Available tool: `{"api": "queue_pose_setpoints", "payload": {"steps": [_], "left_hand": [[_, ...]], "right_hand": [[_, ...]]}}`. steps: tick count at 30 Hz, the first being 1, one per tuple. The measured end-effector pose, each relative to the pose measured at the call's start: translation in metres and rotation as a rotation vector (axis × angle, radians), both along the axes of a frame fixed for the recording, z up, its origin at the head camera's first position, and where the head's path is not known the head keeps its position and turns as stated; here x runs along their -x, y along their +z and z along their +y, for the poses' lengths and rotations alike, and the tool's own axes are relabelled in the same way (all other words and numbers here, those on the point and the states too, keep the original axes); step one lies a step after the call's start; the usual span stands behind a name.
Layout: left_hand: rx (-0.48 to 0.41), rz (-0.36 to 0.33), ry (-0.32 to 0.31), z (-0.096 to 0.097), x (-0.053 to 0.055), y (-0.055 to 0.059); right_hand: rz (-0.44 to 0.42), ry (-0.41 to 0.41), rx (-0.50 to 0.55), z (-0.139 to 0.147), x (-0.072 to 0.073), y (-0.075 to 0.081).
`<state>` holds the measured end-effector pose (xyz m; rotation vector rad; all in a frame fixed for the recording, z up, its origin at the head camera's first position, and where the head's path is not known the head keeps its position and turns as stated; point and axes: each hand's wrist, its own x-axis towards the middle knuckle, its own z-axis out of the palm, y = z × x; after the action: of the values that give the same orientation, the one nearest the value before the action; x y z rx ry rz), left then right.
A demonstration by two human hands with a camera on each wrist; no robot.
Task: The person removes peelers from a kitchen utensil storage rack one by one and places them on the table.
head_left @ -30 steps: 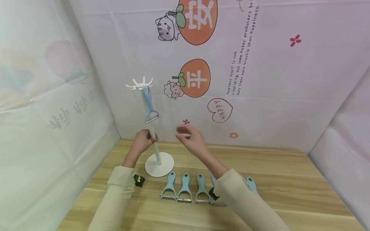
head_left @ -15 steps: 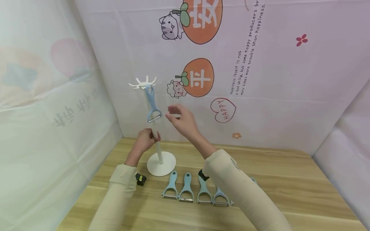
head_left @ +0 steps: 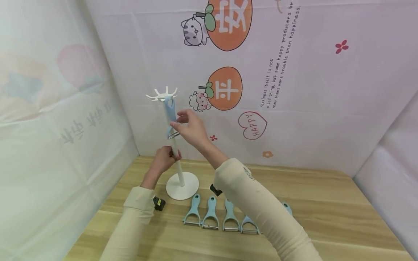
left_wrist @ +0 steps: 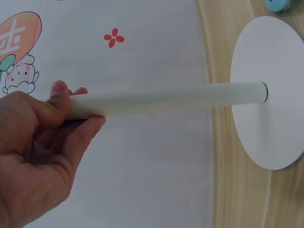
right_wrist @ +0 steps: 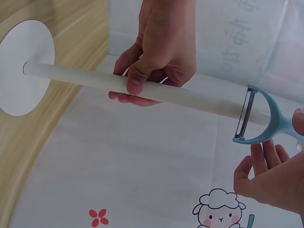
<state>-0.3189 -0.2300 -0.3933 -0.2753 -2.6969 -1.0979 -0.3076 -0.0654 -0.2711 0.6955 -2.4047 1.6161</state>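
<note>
A white stand with a round base [head_left: 191, 186] and a ring of prongs [head_left: 162, 96] on top stands at the left of the table. My left hand [head_left: 164, 158] grips its pole [left_wrist: 166, 100] about midway up, thumb on one side and fingers round the other. From one prong hangs a light-blue peeler [head_left: 170, 108], handle up and blade down. My right hand [head_left: 193, 131] pinches this peeler just above its fork, the thumb over the handle. In the right wrist view the peeler's fork [right_wrist: 273, 114] and metal blade lie in front of the pole, and the handle's end is out of frame.
Several more blue peelers lie in a row on the wooden table [head_left: 320, 203], including one peeler [head_left: 194, 210] near the base and another peeler [head_left: 287, 207] partly behind my right sleeve [head_left: 261, 203]. Patterned cloth [head_left: 303, 137] hangs behind and at both sides.
My right hand has moved left and up from beside the stand and taken hold of the hanging peeler. My left hand keeps its grip on the pole.
</note>
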Motion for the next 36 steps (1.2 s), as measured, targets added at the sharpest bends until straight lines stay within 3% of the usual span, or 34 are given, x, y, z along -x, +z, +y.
{"api": "queue_pose_setpoints", "payload": {"steps": [12, 18, 24, 36], "left_hand": [[0.006, 0.022, 0.0, 0.004, 0.0, -0.002], [0.005, 0.026, 0.01, 0.003, 0.001, -0.005], [-0.001, 0.024, 0.005, 0.004, 0.0, -0.005], [-0.002, -0.017, 0.018, 0.002, -0.001, -0.003]], "right_hand": [[-0.015, 0.051, -0.046, 0.01, -0.002, 0.004], [-0.056, 0.047, -0.012, 0.013, -0.005, 0.012], [-0.036, 0.049, 0.018, 0.019, -0.01, 0.016], [-0.047, 0.061, 0.021, 0.053, -0.016, -0.008]]}}
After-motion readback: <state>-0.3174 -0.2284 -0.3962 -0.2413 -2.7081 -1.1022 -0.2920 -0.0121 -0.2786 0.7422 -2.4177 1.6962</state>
